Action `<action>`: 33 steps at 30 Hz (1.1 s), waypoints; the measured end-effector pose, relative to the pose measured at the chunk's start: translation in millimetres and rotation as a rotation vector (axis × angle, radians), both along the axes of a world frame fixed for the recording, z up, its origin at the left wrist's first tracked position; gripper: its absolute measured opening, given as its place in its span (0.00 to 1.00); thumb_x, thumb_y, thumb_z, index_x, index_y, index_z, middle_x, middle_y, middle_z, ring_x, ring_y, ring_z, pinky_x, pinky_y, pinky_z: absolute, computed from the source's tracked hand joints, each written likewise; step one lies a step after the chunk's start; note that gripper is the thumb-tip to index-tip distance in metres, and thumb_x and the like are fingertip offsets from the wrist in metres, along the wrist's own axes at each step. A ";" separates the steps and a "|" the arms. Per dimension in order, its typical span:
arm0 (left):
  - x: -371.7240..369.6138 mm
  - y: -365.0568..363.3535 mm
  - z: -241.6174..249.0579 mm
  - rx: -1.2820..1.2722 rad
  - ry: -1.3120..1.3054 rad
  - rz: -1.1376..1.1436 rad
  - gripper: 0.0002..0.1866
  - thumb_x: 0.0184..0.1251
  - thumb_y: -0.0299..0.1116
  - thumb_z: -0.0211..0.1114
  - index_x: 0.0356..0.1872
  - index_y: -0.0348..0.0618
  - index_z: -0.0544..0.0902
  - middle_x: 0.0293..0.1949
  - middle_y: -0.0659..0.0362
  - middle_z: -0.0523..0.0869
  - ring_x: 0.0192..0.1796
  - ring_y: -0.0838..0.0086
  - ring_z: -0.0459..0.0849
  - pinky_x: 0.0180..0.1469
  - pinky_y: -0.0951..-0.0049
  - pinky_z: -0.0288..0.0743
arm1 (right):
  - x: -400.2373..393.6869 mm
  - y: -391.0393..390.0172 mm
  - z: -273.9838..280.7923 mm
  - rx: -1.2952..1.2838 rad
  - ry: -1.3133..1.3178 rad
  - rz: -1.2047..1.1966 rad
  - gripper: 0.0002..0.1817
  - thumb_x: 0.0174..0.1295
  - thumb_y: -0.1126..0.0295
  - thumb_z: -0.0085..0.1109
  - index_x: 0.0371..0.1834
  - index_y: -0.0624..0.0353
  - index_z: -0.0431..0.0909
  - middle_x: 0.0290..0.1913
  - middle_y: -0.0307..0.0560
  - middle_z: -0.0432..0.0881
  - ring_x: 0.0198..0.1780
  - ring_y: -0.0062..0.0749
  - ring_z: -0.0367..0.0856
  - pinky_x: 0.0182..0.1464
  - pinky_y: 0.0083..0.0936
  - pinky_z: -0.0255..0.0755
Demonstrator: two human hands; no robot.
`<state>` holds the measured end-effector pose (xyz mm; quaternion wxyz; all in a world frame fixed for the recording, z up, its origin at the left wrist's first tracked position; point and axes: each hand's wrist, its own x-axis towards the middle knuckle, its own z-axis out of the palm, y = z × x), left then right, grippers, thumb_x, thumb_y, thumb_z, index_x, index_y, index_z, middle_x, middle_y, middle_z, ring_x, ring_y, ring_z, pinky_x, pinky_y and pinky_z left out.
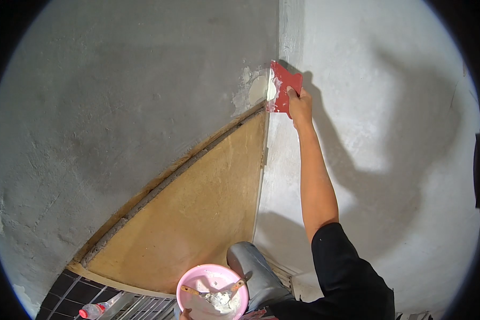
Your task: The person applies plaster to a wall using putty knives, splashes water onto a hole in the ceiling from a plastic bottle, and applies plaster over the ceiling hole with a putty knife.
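Observation:
My right hand (300, 106) grips a red spreader (286, 88) with white paste along its left edge. The spreader's edge meets the grey wall (186, 80) at the corner with the white wall (368, 133). A patch of wet white paste (258, 89) lies on the grey wall just left of the spreader. Low in view, my left hand (185, 314) holds the rim of a pink basin (188, 277). White paste (223, 302) and two wooden-handled tools (193, 290) lie in the basin.
A tan panel (197, 202) with a rough ledge fills the lower middle. At the lower left are black tiles (69, 298), a bottle with a red cap (92, 310) and metal rails (144, 308). My bent knee (248, 261) is beside the basin.

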<state>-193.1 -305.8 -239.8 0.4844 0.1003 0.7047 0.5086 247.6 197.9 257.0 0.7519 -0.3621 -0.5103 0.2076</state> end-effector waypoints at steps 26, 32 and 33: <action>-6.3 -2.1 -5.7 0.153 -0.178 -0.030 0.28 0.57 0.34 0.56 0.58 0.26 0.72 0.50 0.42 0.82 0.50 0.50 0.82 0.58 0.56 0.75 | -60.9 -89.1 -2.0 0.033 -0.203 0.028 0.11 0.71 0.70 0.55 0.43 0.68 0.81 0.35 0.39 0.83 0.35 0.18 0.76 0.41 0.23 0.72; -13.8 2.5 -9.6 0.150 -0.187 -0.044 0.28 0.57 0.34 0.56 0.58 0.26 0.72 0.50 0.41 0.82 0.50 0.50 0.82 0.58 0.56 0.75 | -66.8 -122.7 -1.4 0.011 -0.150 0.103 0.10 0.70 0.69 0.57 0.44 0.66 0.81 0.36 0.39 0.84 0.36 0.16 0.76 0.40 0.21 0.72; -14.8 3.2 -7.9 0.148 -0.184 -0.047 0.28 0.57 0.34 0.56 0.58 0.26 0.72 0.50 0.41 0.82 0.50 0.50 0.82 0.58 0.56 0.75 | -65.3 -126.0 -0.9 0.007 -0.095 0.125 0.10 0.70 0.69 0.57 0.44 0.66 0.81 0.36 0.39 0.84 0.36 0.16 0.77 0.40 0.20 0.72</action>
